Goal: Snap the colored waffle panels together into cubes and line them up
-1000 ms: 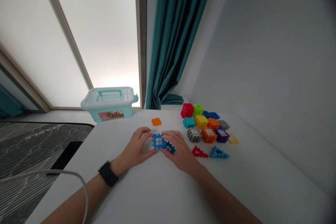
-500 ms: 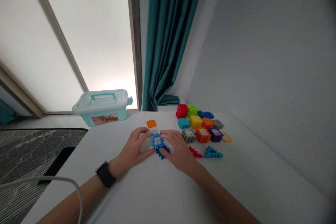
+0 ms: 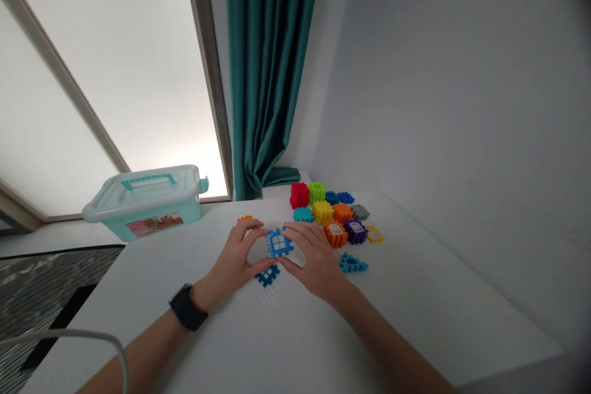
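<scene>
Between my hands is a blue interlocking toy block panel (image 3: 279, 243) with notched edges and a four-pane window in its middle. My left hand (image 3: 237, 258) grips its left edge between thumb and fingers. From the right, my right hand (image 3: 314, 258) pinches the opposite edge. Just below the panel lies a darker blue notched piece (image 3: 268, 275), partly hidden by my left thumb. A faint white grid-like shape (image 3: 269, 297) shows on the tabletop nearer to me; whether it is a piece or a reflection I cannot tell. Behind my left fingers, an orange notched piece (image 3: 245, 218) is mostly covered.
To the right stand several stacks of coloured notched blocks, among them red (image 3: 300, 196), yellow (image 3: 322, 212) and purple (image 3: 355, 231). A blue triangular piece (image 3: 353, 263) lies in front. A lidded teal box (image 3: 152, 209) is at the back left. A white cable (image 3: 92, 333) crosses the lower left.
The view has turned right, so the scene shifts left. The window panel is raised off the darker blue piece. My right hand now covers the grey stack and the red piece.
</scene>
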{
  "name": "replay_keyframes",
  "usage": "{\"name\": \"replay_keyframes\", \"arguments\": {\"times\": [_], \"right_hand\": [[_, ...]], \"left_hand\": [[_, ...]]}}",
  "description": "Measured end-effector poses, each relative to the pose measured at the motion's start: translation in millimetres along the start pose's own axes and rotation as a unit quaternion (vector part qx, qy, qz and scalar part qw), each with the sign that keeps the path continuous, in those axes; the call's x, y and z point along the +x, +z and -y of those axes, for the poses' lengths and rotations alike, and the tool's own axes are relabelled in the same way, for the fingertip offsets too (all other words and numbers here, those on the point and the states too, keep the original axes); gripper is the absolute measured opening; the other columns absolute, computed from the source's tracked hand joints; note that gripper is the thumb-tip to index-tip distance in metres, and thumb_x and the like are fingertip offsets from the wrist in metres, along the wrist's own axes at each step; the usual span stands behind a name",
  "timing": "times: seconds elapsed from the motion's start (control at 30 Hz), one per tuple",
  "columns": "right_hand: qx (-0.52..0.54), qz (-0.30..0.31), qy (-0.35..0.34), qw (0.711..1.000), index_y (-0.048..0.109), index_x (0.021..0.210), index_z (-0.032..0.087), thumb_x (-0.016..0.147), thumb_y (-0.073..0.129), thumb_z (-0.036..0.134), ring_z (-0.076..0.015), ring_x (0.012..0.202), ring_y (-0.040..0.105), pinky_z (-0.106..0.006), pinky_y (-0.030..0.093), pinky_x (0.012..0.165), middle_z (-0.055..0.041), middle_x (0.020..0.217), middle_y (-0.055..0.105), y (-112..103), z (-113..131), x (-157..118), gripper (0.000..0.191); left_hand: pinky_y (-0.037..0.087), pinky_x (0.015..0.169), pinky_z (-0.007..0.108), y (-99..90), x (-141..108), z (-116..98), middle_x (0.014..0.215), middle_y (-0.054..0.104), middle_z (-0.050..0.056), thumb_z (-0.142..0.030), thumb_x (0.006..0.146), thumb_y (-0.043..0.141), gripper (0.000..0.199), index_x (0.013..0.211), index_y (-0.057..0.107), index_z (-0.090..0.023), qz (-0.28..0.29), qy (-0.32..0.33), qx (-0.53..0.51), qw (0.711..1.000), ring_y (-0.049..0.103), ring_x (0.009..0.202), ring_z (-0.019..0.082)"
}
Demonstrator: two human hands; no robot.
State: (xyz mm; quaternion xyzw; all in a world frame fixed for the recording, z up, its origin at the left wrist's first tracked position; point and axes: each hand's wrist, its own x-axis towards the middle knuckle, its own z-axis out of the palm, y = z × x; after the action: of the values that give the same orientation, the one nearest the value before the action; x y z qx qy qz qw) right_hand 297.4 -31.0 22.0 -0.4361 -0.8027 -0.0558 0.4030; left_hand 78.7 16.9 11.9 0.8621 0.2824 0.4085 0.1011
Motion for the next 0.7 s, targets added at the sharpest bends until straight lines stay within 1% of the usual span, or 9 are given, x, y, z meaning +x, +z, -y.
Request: {"name": "replay_keyframes", "arguments": {"times": [0.1, 0.3, 0.5, 0.7], "right_hand": [[-0.001, -0.012, 0.021, 1.000, 0.057, 0.123, 0.025, 0.089, 0.066, 0.031, -0.0288, 0.118, 0.058, -0.050, 0.048, 0.101, -0.0116, 0.126, 0.062, -8, -7, -4, 0.036], [-0.012, -0.021, 0.046, 0.999, 0.060, 0.119, 0.025, 0.090, 0.064, 0.028, -0.0282, 0.113, 0.060, -0.049, 0.050, 0.099, -0.0111, 0.118, 0.063, -20, -22, -13, 0.029], [-0.034, -0.034, 0.058, 0.997, 0.059, 0.118, 0.023, 0.089, 0.064, 0.024, -0.0283, 0.113, 0.059, -0.050, 0.048, 0.101, -0.0115, 0.119, 0.062, -30, -39, -18, 0.030], [-0.038, -0.045, 0.074, 0.996, 0.061, 0.118, 0.025, 0.087, 0.064, 0.024, -0.0277, 0.111, 0.059, -0.049, 0.050, 0.098, -0.0109, 0.117, 0.062, -37, -50, -22, 0.031]], "left_hand": [[0.050, 0.099, 0.049, 8.6, 11, -5, 0.125, 0.053, 0.013, -0.036, 0.086, 0.071, 0.042, 0.124, 0.055, -0.025, 0.002, 0.004, -0.009, 1.000, 0.054, 0.118, 0.029], [0.051, 0.097, 0.047, 29.9, 29, -13, 0.125, 0.052, 0.012, -0.036, 0.087, 0.069, 0.039, 0.122, 0.055, -0.025, 0.010, -0.002, -0.020, 1.000, 0.054, 0.116, 0.028], [0.050, 0.097, 0.048, 48.6, 48, -16, 0.123, 0.052, 0.012, -0.036, 0.086, 0.072, 0.041, 0.121, 0.055, -0.025, 0.014, 0.006, -0.020, 1.000, 0.055, 0.115, 0.028], [0.050, 0.096, 0.049, 63.5, 61, -17, 0.123, 0.053, 0.011, -0.040, 0.086, 0.071, 0.041, 0.121, 0.057, -0.026, 0.012, -0.003, -0.033, 0.999, 0.055, 0.115, 0.029]]}}
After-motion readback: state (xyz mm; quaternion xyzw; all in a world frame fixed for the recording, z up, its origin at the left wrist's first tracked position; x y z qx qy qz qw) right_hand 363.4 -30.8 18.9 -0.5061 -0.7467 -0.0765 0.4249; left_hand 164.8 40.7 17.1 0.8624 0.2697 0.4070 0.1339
